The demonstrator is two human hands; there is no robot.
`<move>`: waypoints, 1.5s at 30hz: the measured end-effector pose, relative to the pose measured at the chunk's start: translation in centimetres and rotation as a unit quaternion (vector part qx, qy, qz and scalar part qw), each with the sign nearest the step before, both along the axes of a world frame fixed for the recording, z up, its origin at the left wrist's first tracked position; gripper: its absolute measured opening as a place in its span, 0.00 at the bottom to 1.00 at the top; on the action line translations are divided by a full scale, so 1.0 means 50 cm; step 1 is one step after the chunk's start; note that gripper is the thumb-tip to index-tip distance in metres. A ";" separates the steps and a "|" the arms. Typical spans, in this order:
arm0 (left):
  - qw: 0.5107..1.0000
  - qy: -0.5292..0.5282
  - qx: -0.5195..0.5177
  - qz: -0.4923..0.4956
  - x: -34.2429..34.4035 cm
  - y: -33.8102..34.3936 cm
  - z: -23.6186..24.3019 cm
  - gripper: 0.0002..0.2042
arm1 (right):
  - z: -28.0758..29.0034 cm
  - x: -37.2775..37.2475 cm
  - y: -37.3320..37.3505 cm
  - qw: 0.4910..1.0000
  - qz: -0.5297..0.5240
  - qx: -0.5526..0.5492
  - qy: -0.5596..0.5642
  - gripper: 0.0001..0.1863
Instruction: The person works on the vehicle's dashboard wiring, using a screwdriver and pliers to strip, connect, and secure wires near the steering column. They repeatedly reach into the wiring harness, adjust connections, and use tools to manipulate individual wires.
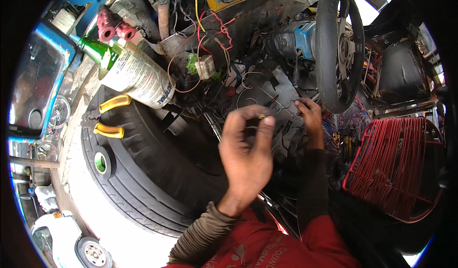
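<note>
Both hands work among the loose wiring under the dashboard. Left hand (247,148) is raised in the middle of the view, back toward the camera, thumb and forefinger pinched narrow on a small yellowish part (262,117); what the part is cannot be told. Right hand (309,115) reaches further in, just below the steering wheel (339,48), fingers curled close on thin dark wires (281,106); whether it grips them or only touches them cannot be told. Both forearms wear dark sleeves, with red cloth at the lower edge.

A tyre (152,172) lies to the left of the left hand and serves as a worktop. On its sidewall rest pliers (110,117) with yellow handles, and just below them a roll of black tape (101,163) with a green core. A white spray can (138,74) lies tilted at the tyre's upper edge, touching a green bottle (95,50) beside it. Red connectors (113,27) sit above the bottle.

Red and yellow wires (210,27) hang from the dashboard, near a small white relay block (206,66) with green beside it. A red wire basket (396,165) stands to the right, well apart from the hands.
</note>
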State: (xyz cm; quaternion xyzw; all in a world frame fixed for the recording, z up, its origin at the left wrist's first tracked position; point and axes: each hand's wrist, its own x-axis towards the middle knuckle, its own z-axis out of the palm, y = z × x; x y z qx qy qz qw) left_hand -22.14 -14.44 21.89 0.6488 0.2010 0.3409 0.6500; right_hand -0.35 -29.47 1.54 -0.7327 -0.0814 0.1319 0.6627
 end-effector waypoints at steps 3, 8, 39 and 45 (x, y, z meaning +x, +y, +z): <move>0.991 0.001 -0.130 -0.021 0.075 -0.038 -0.024 0.05 | -0.056 0.054 0.028 0.993 -0.041 0.052 0.094 0.10; 0.987 0.005 -0.150 0.059 0.199 -0.040 -0.103 0.08 | -0.096 0.166 0.057 0.997 -0.047 -0.015 0.059 0.10; 0.859 0.376 0.339 -0.077 0.195 -0.037 -0.238 0.33 | 0.015 -0.025 -0.084 0.974 0.080 -0.189 -0.093 0.14; 0.867 0.296 0.398 -0.058 0.138 -0.065 -0.199 0.23 | 0.114 -0.107 -0.038 0.964 0.135 -0.160 -0.163 0.13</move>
